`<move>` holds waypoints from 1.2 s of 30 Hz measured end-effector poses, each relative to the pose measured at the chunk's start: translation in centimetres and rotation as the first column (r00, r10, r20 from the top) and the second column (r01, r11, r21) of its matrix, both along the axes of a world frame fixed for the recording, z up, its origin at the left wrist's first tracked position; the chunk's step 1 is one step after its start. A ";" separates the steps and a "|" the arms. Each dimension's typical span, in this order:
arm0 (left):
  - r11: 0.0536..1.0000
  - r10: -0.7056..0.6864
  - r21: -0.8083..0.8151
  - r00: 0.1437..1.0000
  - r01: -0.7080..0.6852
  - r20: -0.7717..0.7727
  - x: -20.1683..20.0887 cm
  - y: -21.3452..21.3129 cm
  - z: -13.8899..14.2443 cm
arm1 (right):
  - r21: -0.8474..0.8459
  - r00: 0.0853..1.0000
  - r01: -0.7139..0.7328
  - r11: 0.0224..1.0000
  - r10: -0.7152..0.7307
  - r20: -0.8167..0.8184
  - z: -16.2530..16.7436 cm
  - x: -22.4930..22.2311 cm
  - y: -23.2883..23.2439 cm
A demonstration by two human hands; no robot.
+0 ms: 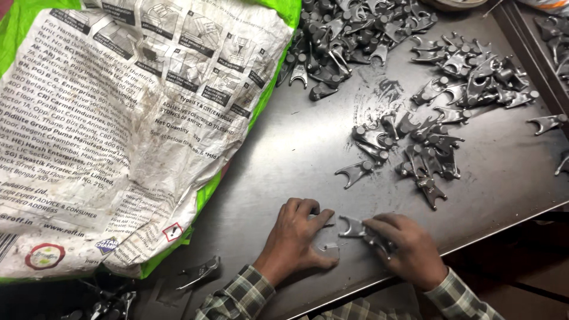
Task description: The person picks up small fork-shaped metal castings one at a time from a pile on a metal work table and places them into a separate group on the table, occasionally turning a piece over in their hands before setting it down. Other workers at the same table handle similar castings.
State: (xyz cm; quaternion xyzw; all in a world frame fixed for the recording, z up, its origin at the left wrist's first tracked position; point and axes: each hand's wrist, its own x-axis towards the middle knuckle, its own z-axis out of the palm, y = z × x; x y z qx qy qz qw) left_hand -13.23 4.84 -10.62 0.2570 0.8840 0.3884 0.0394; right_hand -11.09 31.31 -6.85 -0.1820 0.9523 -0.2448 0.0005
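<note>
One large woven sack [118, 118] lay at the left, white, soiled, crumpled, green-edged, printed in black with a small red-bordered diamond label [172, 232] near its lower corner.

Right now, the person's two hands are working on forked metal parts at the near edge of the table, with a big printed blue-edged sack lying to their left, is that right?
Nearly. The head view shows the sack edged in bright green, not blue. The rest holds: the left hand and right hand are on forked metal parts at the near edge of the table.

Single head-worn view, steeply down and close over the metal table [296, 148], hands [355, 243] at bottom edge.
</note>
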 end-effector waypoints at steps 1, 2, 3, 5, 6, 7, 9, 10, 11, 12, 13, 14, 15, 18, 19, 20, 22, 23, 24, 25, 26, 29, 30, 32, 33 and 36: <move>1.000 -0.004 -0.008 1.000 0.004 0.016 0.0 0.1 0.0 | 0.008 1.000 -0.008 1.000 0.008 0.001 0.0 0.3 -0.2; 1.000 -0.005 -0.017 0.999 0.006 0.032 -0.1 0.1 0.0 | 0.015 1.000 -0.017 1.000 0.017 0.003 0.0 0.4 -0.3; 1.000 -0.005 -0.026 0.999 0.007 0.049 -0.1 0.1 0.0 | 0.021 1.000 -0.029 0.999 0.029 0.005 0.0 0.4 -0.5; 1.000 -0.005 -0.028 0.998 0.007 0.070 -0.1 0.2 0.1 | 0.031 0.999 -0.051 0.998 0.050 0.012 0.1 0.3 -0.6; 1.000 -0.004 -0.029 0.997 0.007 0.082 -0.2 0.2 0.1 | 0.035 0.998 -0.063 0.997 0.062 0.017 0.1 0.2 -0.6; 1.000 -0.002 -0.024 0.998 0.004 0.067 -0.1 0.2 0.2 | 0.047 0.997 -0.075 0.996 0.074 0.021 0.1 0.1 -0.5; 1.000 0.000 -0.015 0.999 0.001 0.034 -0.1 0.1 0.3 | 0.069 0.995 -0.098 0.993 0.096 0.026 0.1 0.0 -0.4; 1.000 -0.004 -0.012 0.999 0.005 0.038 -0.1 0.1 0.3 | 0.063 0.995 -0.101 0.993 0.100 0.022 0.1 0.0 -0.3; 1.000 -0.007 -0.009 0.999 0.007 0.043 -0.1 0.1 0.4 | 0.057 0.994 -0.106 0.993 0.105 0.020 0.1 0.1 -0.3; 1.000 -0.008 -0.006 0.999 0.009 0.052 -0.2 0.1 0.5 | 0.051 0.994 -0.112 0.992 0.111 0.021 0.1 0.1 -0.4; 1.000 -0.005 -0.005 0.999 0.006 0.042 -0.2 0.1 0.6 | 0.065 0.992 -0.121 0.990 0.119 0.040 0.0 0.1 -0.5; 1.000 -0.004 -0.003 1.000 0.005 0.031 -0.2 0.0 0.7 | 0.080 0.991 -0.129 0.988 0.124 0.058 0.0 0.1 -0.6; 1.000 -0.003 -0.001 1.000 0.004 0.017 -0.2 -0.1 0.7 | 0.095 0.989 -0.136 0.986 0.129 0.072 -0.1 0.0 -0.8; 0.999 -0.029 0.016 1.000 0.029 -0.005 -0.4 -0.3 0.7 | 0.057 0.985 -0.170 0.984 0.168 0.032 -0.1 -0.4 -1.7; 0.999 -0.004 0.037 1.000 0.004 0.022 -0.4 -0.3 0.6 | 0.046 0.979 -0.199 0.979 0.197 0.046 0.0 -0.5 -1.9; 0.998 -0.004 0.065 0.999 0.001 0.040 -0.4 -0.4 0.3 | 0.044 0.978 -0.206 0.978 0.203 0.053 0.0 -0.6 -1.9; 0.999 0.025 0.035 0.999 -0.026 0.037 -0.4 -0.2 -0.7 | 0.070 0.970 -0.209 0.975 0.197 0.143 0.0 -0.5 -1.7; 1.000 0.007 0.030 1.000 -0.006 -0.009 -0.6 0.0 -1.4 | 0.086 0.971 -0.212 0.973 0.199 0.135 0.0 -0.3 -1.4; 1.000 0.000 0.022 0.998 0.001 -0.058 -0.8 0.1 -2.3 | 0.099 0.969 -0.226 0.969 0.213 0.125 -0.2 0.0 -1.0; 0.999 -0.011 0.033 0.997 0.014 -0.081 -0.9 0.2 -3.4 | 0.106 0.964 -0.249 0.963 0.237 0.119 -0.3 0.2 -0.4; 0.999 -0.012 0.039 0.995 0.016 -0.099 -1.1 0.1 -4.5 | 0.116 0.969 -0.234 0.965 0.222 0.107 -0.4 0.3 0.5; 1.000 -0.019 0.002 0.992 0.020 -0.128 -1.5 -0.2 -8.0 | 0.134 0.976 -0.208 0.969 0.215 -0.042 0.1 0.0 4.4; 1.000 -0.023 -0.017 0.991 0.021 -0.134 -1.6 -0.4 -9.0 | 0.141 0.962 -0.193 0.971 0.216 -0.167 0.8 -0.7 6.2; 0.995 -0.017 -0.102 0.976 -0.005 -0.215 -2.0 -0.6 -10.4 | 0.332 0.963 -0.085 0.940 0.163 -0.216 3.4 -3.6 11.0; 0.989 -0.014 -0.143 0.967 -0.023 -0.253 -2.0 -0.6 -10.8 | 0.555 0.948 0.149 0.818 0.041 -0.315 5.0 -5.7 13.6; 0.993 -0.008 -0.117 0.999 0.003 -0.043 -1.8 -0.7 -10.2 | 0.636 0.810 0.559 0.533 -0.187 -0.555 11.7 -11.9 21.6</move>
